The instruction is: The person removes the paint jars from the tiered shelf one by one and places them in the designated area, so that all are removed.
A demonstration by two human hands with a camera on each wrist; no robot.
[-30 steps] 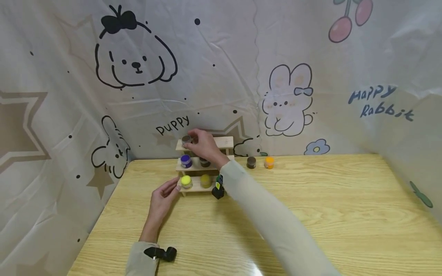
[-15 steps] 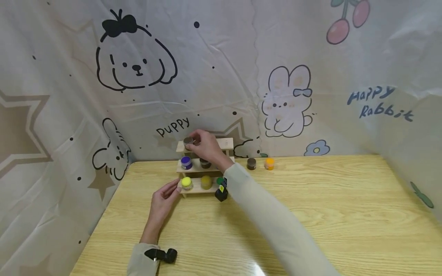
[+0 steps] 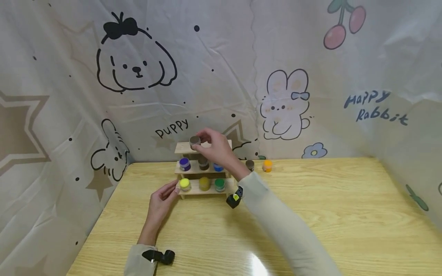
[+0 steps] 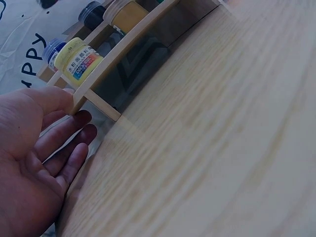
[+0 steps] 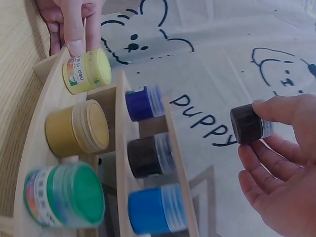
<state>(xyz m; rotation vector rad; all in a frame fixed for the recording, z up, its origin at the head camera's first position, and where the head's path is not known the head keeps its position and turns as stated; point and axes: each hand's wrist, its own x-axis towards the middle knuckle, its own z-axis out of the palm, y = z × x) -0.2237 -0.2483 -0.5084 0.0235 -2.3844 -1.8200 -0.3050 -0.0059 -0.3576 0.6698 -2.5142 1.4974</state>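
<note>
My right hand (image 3: pixel 215 148) pinches a small dark brown paint jar (image 5: pixel 247 123) between thumb and fingers. In the head view that jar overlaps the top step of a three-step wooden display rack (image 3: pixel 182 147); the right wrist view shows it apart from the rack. My left hand (image 4: pixel 34 143) grips the rack's left front corner, thumb at the lowest step's end. On that step sit a yellow paint jar (image 4: pixel 79 60), an ochre paint jar (image 5: pixel 74 129) and a green paint jar (image 5: pixel 66 195). The middle step bears purple (image 3: pixel 184 164), dark (image 5: pixel 148 157) and blue (image 5: pixel 155 210) paint jars.
Right of the rack, another dark jar (image 3: pixel 250 165) and an orange jar (image 3: pixel 267 166) stand on the wood-grain table (image 3: pixel 310 214). A printed cloth (image 3: pixel 214 88) hangs behind the table and along its sides. Small black cameras are strapped at both wrists.
My right hand has shifted right along the top step with the dark jar, away from its left end. The blue and green jars now show from behind my arm. My left hand stays put.
</note>
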